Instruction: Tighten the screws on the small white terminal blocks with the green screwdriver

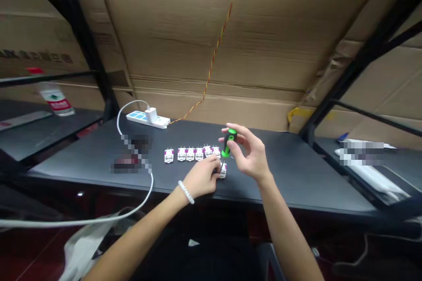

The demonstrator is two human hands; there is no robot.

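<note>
My right hand grips a green and black screwdriver, its fingers around the handle. The shaft points down and its tip meets a small white-and-purple plug part on the table. My left hand, with a pale beaded bracelet on the wrist, pinches this part from the left and hides some of it. Behind my left hand stands a row of several similar parts with prongs pointing away, among them a white-and-purple plug part. Another such part sits apart at the row's left end.
On the dark table, a white power strip with a charger lies back left. A white cable runs over the front edge. Black metal posts flank both sides. A bottle stands at far left; cardboard forms the back.
</note>
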